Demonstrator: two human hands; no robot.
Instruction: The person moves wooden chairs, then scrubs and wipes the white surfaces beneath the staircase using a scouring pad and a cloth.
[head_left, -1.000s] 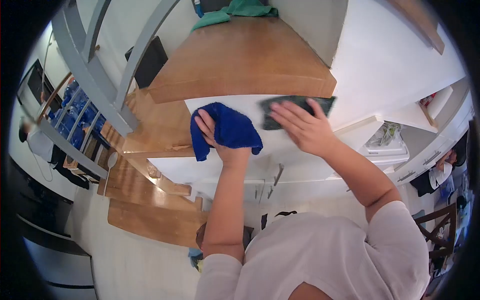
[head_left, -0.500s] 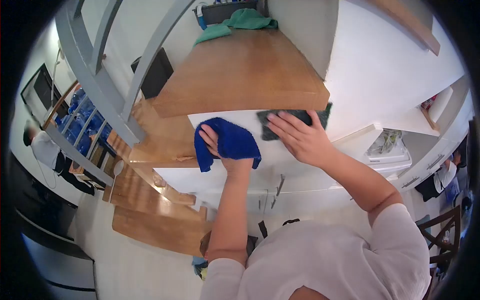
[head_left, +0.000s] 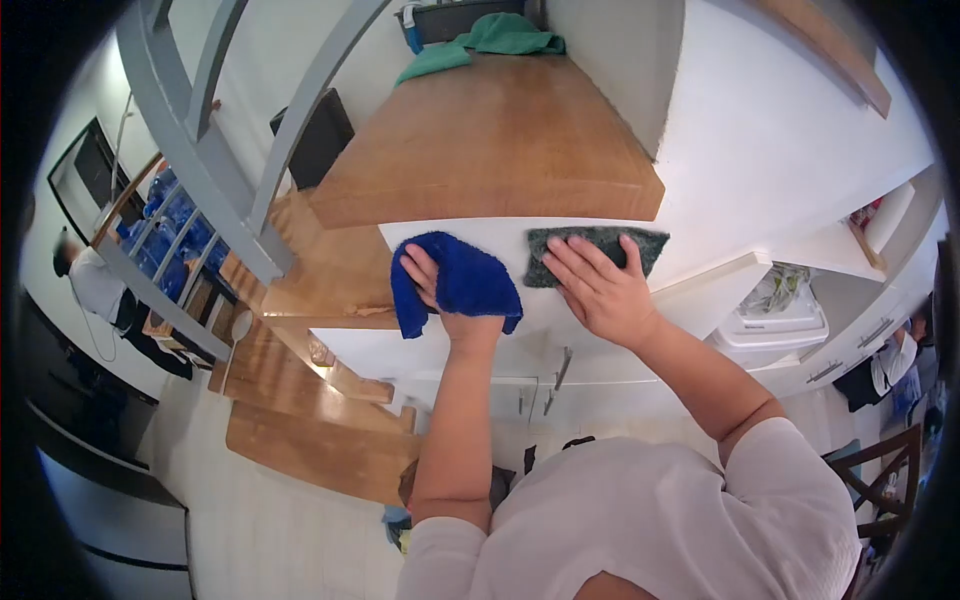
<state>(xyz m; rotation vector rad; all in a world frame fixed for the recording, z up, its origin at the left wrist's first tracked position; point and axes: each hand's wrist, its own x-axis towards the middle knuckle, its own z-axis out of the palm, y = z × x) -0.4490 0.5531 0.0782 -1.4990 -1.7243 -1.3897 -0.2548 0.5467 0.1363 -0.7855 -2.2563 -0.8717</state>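
Note:
A dark green scouring pad [head_left: 648, 248] lies flat against the white riser [head_left: 545, 310] under the wooden stair tread [head_left: 490, 135]. My right hand [head_left: 608, 298] grips the pad, its fingers across the front and the thumb at the upper right. To the left, a blue cloth [head_left: 472, 275] is bunched in my left hand [head_left: 421, 273], with folds draped over its back and beside the wrist. Both hands are just below the front edge of the tread. Part of the left hand is hidden by the cloth.
Curved grey railing bars [head_left: 225, 170] rise at the left. Green cloths [head_left: 510, 35] lie at the tread's far end. Lower wooden steps [head_left: 315, 450] descend at left. A white lidded container [head_left: 770, 325] sits in a shelf at right. Another person [head_left: 105, 290] stands far left.
My right hand and the scouring pad have moved slightly down from the tread's edge, and more of the pad shows. My left hand stays in nearly the same place with the blue cloth.

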